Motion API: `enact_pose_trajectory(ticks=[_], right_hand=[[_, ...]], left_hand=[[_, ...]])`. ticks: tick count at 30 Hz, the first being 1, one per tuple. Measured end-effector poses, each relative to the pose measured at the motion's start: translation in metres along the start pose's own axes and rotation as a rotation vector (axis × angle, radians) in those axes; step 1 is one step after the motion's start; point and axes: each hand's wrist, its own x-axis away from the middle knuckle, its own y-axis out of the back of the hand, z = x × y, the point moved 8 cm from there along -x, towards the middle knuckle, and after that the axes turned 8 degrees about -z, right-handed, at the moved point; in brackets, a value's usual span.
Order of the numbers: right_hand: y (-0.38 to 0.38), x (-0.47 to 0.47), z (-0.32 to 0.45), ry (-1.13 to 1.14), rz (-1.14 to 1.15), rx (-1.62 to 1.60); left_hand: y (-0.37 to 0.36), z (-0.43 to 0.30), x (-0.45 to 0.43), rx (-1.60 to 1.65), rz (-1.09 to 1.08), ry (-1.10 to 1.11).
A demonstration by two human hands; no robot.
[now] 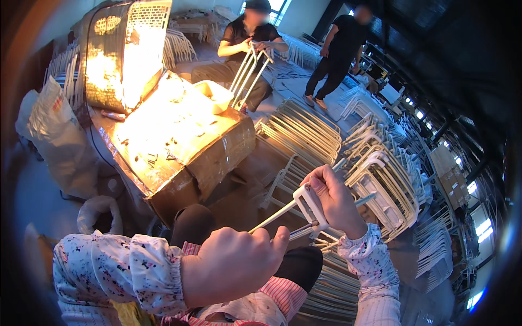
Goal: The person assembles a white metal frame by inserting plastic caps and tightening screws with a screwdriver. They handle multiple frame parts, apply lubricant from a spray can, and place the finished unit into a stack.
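Observation:
In front of me my right hand [332, 199] grips a white plastic bracket [312, 208], thumb on its upper face. White metal tubes [277, 216] of a small frame run through the bracket, and their ends stick out beyond my fingers. My left hand [234, 261] is curled over the near part of these tubes, below and left of the bracket. Its palm side is hidden, as is the lower end of the frame. Beneath the hands are my knees and a pink striped apron [285, 299].
A cardboard box [220, 150] ahead-left bears small dark parts, a plastic tub [214, 95] and a glaring lit basket [122, 57]. Stacked white tube frames [306, 126] stand ahead and right. A seated person [253, 45] holds another frame; a second person [340, 49] stands beyond.

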Motion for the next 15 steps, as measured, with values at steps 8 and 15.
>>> enact_pose_trajectory(ticks=[8,15], right_hand=[[0.0,-0.003,0.0,0.047,-0.028,-0.025],[-0.007,-0.005,-0.003,0.142,-0.048,-0.001]], left_hand=[[-0.002,-0.004,-0.008,-0.052,0.007,0.002],[-0.007,0.0,-0.006,-0.032,0.1,0.058]])
